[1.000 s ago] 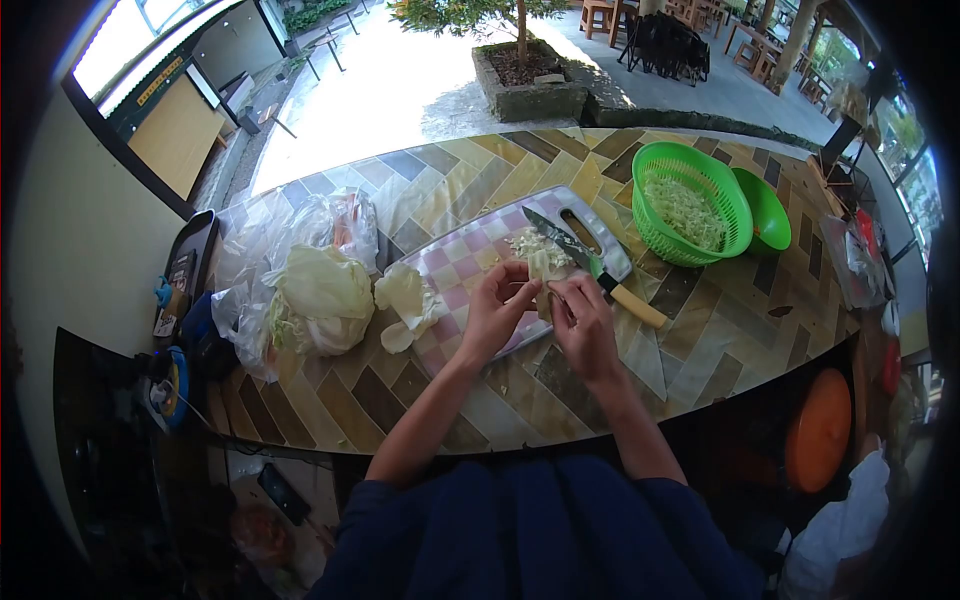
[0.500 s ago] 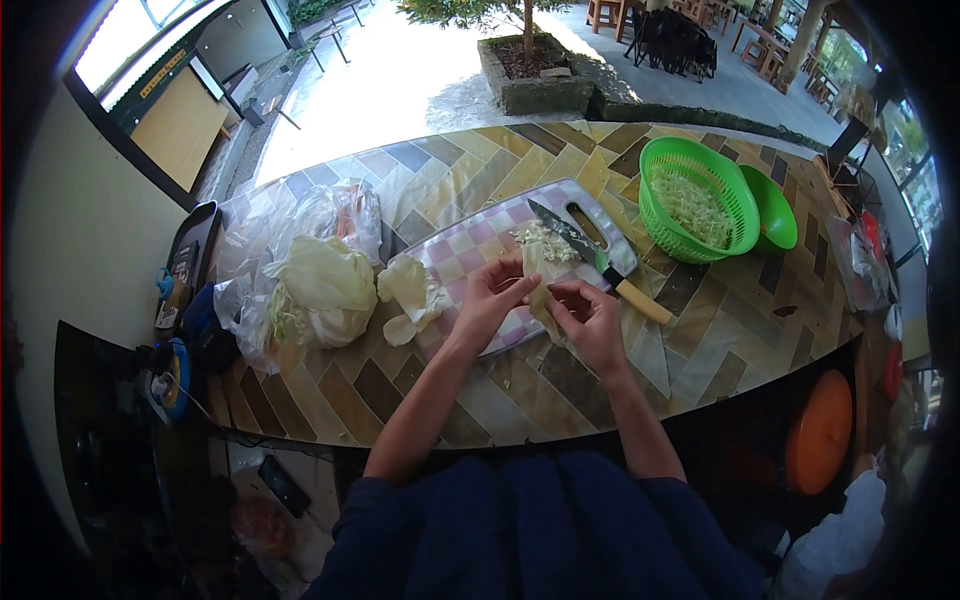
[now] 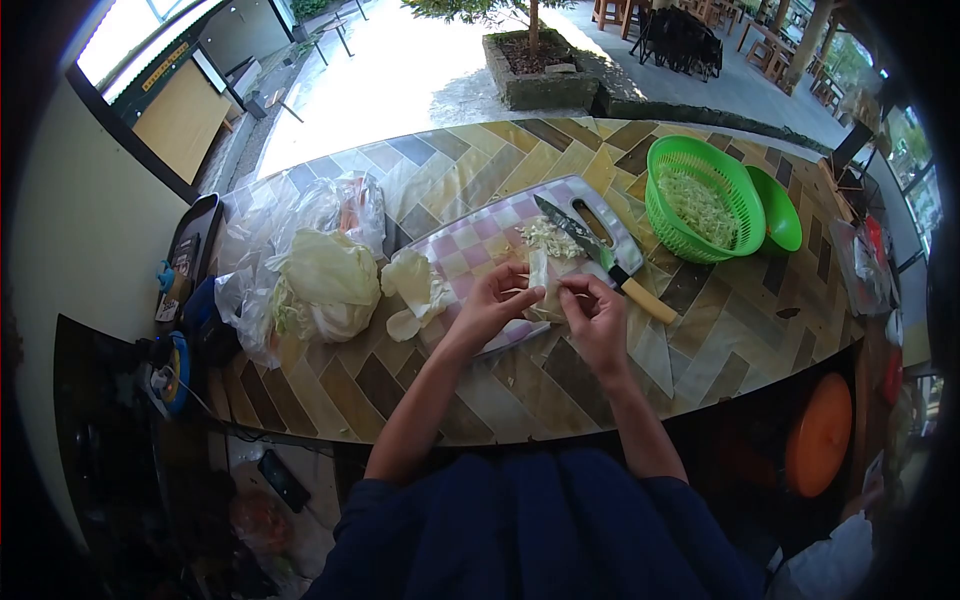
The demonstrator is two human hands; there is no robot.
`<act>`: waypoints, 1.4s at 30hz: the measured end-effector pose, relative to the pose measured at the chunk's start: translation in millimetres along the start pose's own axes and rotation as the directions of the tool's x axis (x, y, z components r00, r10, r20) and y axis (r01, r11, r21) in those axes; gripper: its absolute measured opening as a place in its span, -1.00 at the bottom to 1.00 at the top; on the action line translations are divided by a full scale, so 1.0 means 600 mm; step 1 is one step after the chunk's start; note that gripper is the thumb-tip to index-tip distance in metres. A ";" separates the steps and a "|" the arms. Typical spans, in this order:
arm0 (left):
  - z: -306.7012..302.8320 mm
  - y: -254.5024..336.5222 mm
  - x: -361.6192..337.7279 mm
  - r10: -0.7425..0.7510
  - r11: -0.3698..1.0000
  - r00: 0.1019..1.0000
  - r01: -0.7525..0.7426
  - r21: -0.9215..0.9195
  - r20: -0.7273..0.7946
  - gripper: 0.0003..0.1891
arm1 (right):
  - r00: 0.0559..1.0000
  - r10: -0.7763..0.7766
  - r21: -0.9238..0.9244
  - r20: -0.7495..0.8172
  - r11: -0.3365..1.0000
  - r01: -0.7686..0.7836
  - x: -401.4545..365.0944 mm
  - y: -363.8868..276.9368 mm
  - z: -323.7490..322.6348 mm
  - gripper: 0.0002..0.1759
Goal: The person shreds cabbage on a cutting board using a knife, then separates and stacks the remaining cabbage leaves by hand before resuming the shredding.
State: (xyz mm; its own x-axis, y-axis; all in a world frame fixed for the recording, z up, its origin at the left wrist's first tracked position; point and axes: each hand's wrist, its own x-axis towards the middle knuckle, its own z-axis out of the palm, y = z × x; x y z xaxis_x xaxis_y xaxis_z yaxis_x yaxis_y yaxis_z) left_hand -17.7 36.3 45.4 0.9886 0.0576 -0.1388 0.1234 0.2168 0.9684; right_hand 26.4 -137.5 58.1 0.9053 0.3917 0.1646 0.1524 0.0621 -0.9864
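Between my two hands is a pale cabbage leaf (image 3: 538, 268), folded or rolled into a narrow strip. My left hand (image 3: 500, 300) pinches it from the left, and my right hand (image 3: 594, 312) has its fingertips closed at the leaf's right side. Both hands are over the near part of a pink-and-white checked cutting board (image 3: 478, 238). A knife (image 3: 580, 235) with a wooden handle lies across the board's right end, beside a small heap of shredded cabbage (image 3: 548, 238). Loose cabbage leaves (image 3: 412, 285) rest at the board's left edge.
Left of the board sits a partly peeled cabbage (image 3: 328, 285) against clear plastic bags (image 3: 250, 270). At the right stand a green colander (image 3: 715, 245) of shredded cabbage and a green bowl (image 3: 782, 215). An orange round object (image 3: 820, 435) is below the table (image 3: 520, 405).
The leaf between my hands now looks shorter and more folded, with its hanging lower part no longer showing. My right hand has shifted slightly upward. The knife stays on the board.
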 end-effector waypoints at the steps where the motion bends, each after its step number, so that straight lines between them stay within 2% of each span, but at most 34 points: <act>1: 0.001 0.002 -0.003 0.012 1.000 1.000 -0.012 -0.020 0.018 -0.55 | 1.000 0.002 0.025 -0.013 1.000 -0.002 0.001 0.001 -0.001 -0.88; 5: -0.006 -0.009 -0.007 0.047 0.985 0.994 -0.030 -0.168 0.097 -0.44 | 0.994 0.003 0.146 -0.106 0.989 0.012 0.012 0.015 -0.006 -0.88; 8: -0.003 -0.004 -0.010 0.003 0.990 0.997 0.008 -0.141 0.072 -0.42 | 0.996 0.037 0.249 -0.085 0.968 -0.015 0.016 0.027 -0.009 -0.82; 11: -0.003 -0.011 -0.005 0.014 0.985 0.998 -0.004 -0.174 0.056 -0.40 | 0.999 0.037 0.230 0.024 0.972 -0.041 0.014 0.018 -0.004 -0.70; 14: -0.002 -0.020 -0.005 0.045 0.991 0.998 -0.039 -0.130 0.045 -0.41 | 0.993 0.066 0.051 0.100 0.996 -0.072 0.012 0.009 -0.008 -0.61; 17: -0.006 -0.030 -0.006 0.057 0.985 0.998 -0.051 -0.165 0.031 -0.42 | 0.998 0.050 0.160 0.032 0.986 -0.055 0.017 0.020 -0.008 -0.61; 20: 0.003 -0.013 -0.012 0.072 0.996 0.997 -0.072 -0.056 -0.007 -0.44 | 0.987 0.162 0.282 0.019 0.946 -0.161 0.018 0.027 -0.012 -0.64; 23: 0.000 -0.010 -0.012 -0.061 0.998 0.998 0.062 -0.019 0.012 -0.45 | 0.987 0.163 0.322 0.011 0.933 -0.158 0.016 0.023 -0.008 -0.67; 26: 0.006 -0.007 -0.013 -0.096 0.992 0.995 0.096 -0.077 0.001 -0.47 | 0.996 0.077 0.257 0.045 0.963 -0.086 0.016 0.034 -0.009 -0.65; 29: 0.001 -0.016 -0.012 -0.060 0.997 0.998 0.060 -0.038 0.017 -0.51 | 0.995 0.085 0.180 0.056 0.979 -0.094 0.015 0.036 -0.007 -0.62; 32: -0.003 -0.019 -0.015 0.012 0.997 1.000 -0.014 -0.073 -0.018 -0.54 | 0.991 0.134 0.310 0.014 0.942 -0.131 0.014 0.023 -0.006 -0.58; 35: -0.010 -0.008 -0.017 -0.032 0.992 0.999 0.035 -0.118 0.028 -0.56 | 0.991 0.131 0.339 0.024 0.931 -0.132 0.015 0.020 -0.009 -0.54; 42: -0.012 -0.022 -0.014 -0.055 0.951 0.997 0.039 -0.306 -0.045 -0.62 | 0.988 0.114 0.361 0.100 0.921 -0.143 0.017 0.014 -0.013 -0.45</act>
State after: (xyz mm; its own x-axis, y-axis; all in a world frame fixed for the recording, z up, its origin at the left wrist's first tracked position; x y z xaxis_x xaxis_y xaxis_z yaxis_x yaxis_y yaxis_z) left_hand -28.1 40.0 32.5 0.9755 0.0889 -0.2013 0.1297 0.5068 0.8522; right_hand 40.1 -140.4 51.7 0.8725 0.4860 0.0495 -0.1323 0.3327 -0.9337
